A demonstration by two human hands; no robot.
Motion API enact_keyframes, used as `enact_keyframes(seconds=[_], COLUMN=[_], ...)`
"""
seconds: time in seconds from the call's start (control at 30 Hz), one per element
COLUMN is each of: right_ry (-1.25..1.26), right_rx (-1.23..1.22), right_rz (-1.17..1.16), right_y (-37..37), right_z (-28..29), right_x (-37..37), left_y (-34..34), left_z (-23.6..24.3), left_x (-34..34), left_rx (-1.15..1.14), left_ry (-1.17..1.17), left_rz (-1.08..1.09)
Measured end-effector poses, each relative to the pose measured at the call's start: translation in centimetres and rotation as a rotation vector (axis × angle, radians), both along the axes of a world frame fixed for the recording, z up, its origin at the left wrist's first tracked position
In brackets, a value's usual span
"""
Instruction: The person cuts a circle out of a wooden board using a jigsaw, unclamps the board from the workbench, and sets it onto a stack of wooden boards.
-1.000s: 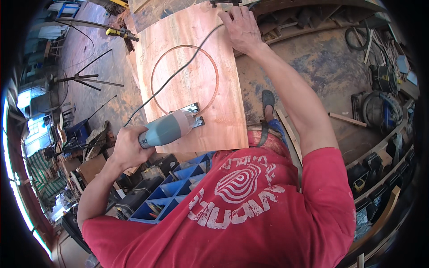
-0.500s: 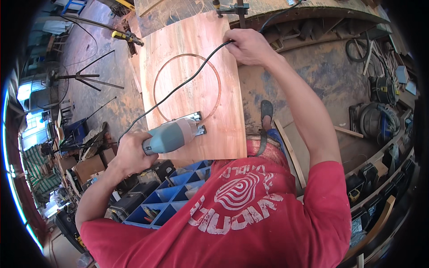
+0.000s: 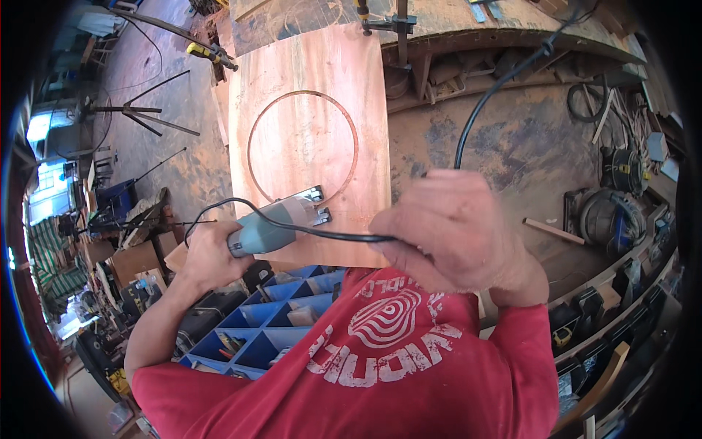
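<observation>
My left hand (image 3: 216,252) grips the teal power tool (image 3: 259,234), a jigsaw by its look, whose metal base lies at the lower edge of a circular groove (image 3: 252,139) in a pale wooden board (image 3: 365,132). My right hand (image 3: 442,230), smeared by motion, is near the camera at lower right of the board, closed round the black cord (image 3: 344,236). The cord loops over the tool and runs up past my right hand toward the bench. A clamp (image 3: 387,29) stands at the board's top edge.
A wooden bench (image 3: 468,18) runs across the top. A yellow-handled bar clamp (image 3: 206,53) reaches the board's left. Below are blue compartment trays (image 3: 256,320). At right lie a loose batten (image 3: 552,230) and round machines (image 3: 610,219); a metal stand (image 3: 146,117) is on the floor at left.
My right hand has come down from the board's top right toward my body, drawing the cord with it. The cord no longer crosses the circle. My left hand stays on the tool.
</observation>
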State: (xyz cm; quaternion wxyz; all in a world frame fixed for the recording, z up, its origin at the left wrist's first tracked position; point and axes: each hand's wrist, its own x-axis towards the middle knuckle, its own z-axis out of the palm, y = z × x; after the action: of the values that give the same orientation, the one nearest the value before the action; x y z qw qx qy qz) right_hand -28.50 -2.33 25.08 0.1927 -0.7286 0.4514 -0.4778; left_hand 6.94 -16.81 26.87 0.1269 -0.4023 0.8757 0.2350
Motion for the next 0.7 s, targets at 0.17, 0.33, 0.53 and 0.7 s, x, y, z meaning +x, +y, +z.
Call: enact_keyframes(seconds=[0.17,0.33,0.53,0.7], right_ry=[0.006,0.084,0.019,0.013], right_rx=[-0.063,-0.175,-0.221,-0.241], right_rz=[-0.042,-0.051,0.028,0.04], right_y=[-1.3,-3.7,-4.5,-4.5], right_z=[-0.4,0.2,0.3,0.1], right_x=[-0.6,-1.0,-1.6,-3.3], left_y=[0.7,1.7,1.1,0.8], left_z=[0.6,0.2,0.8,1.0], left_x=[-0.7,-0.3,-1.3,-1.7], left_rx=[0.032,0.029,0.029,-0.015], left_ry=[-0.101,-0.084,-0.087,-0.103], left_rz=[0.09,0.176,0.095,0.022])
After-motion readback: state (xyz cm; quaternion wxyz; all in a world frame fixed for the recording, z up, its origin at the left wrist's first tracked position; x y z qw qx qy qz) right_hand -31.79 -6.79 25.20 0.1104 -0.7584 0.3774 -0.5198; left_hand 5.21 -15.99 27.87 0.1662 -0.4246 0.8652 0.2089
